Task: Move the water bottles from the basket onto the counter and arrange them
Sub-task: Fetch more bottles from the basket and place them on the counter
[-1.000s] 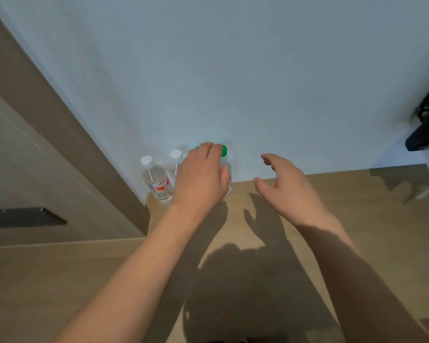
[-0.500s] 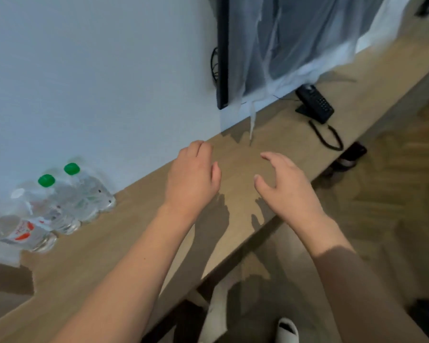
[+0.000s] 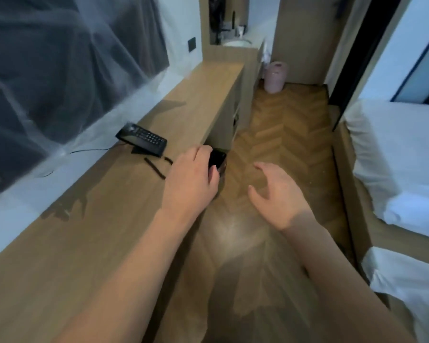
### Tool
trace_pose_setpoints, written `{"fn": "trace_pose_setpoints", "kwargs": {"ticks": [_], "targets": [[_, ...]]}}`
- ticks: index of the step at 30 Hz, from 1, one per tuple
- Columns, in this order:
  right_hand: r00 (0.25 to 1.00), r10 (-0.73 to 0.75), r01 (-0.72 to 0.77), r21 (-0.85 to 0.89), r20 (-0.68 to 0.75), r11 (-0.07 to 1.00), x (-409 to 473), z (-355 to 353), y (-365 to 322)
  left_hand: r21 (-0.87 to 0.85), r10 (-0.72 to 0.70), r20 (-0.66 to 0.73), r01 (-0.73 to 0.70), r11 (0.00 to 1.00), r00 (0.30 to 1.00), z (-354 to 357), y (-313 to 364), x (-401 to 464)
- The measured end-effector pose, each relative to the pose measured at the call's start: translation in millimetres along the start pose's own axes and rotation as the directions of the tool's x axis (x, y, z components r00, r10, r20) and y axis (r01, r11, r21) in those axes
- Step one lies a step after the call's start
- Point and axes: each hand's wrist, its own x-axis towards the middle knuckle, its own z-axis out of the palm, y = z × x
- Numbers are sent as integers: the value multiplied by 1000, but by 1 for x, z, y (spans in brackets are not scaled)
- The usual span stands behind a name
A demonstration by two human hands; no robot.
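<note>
A narrow room, this one: a long wooden counter ran along the left wall, herringbone wood floor stretched down the middle, and white bedding filled the right side. Above the counter hung a dark screen draped in clear plastic sheeting. On the counter sat a black desk phone, tilted on its stand, with a thin cable trailing left from it and a short dark cord lying just in front. Far down the floor, near the end of the counter, stood a pink bin.

Both bare arms reached forward, side by side. The left hand was over the counter's front edge, knuckles up, fingers curled loosely downward, holding nothing. Just beyond its fingertips a dark object showed below the counter edge; too blurred to tell what it was. The right hand was out over the floor, well apart from the counter, palm turned inward, fingers spread and gently bent, thumb out, gripping nothing.

No water bottles showed in this view, and no basket could be made out; where they were, the picture didn't tell
</note>
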Motion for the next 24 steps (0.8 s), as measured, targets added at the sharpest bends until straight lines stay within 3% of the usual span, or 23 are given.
{"fn": "trace_pose_setpoints", "kwargs": {"ticks": [4,8,19,24], "targets": [[992,90,-88,35,-90,996,37,-24,57,-50,48,22,-47,998,999,44,34,63],[981,173,-169,48,-90,984,92,-29,94,-104,90,83,-81,991,993,100,41,121],[965,202,-214,-55,-167,975,327,-70,189,-141,159,34,-153,978,987,231,44,362],[944,280,-291,-37,-174,956,404,-87,252,-167,206,87,-189,968,975,299,69,449]]}}
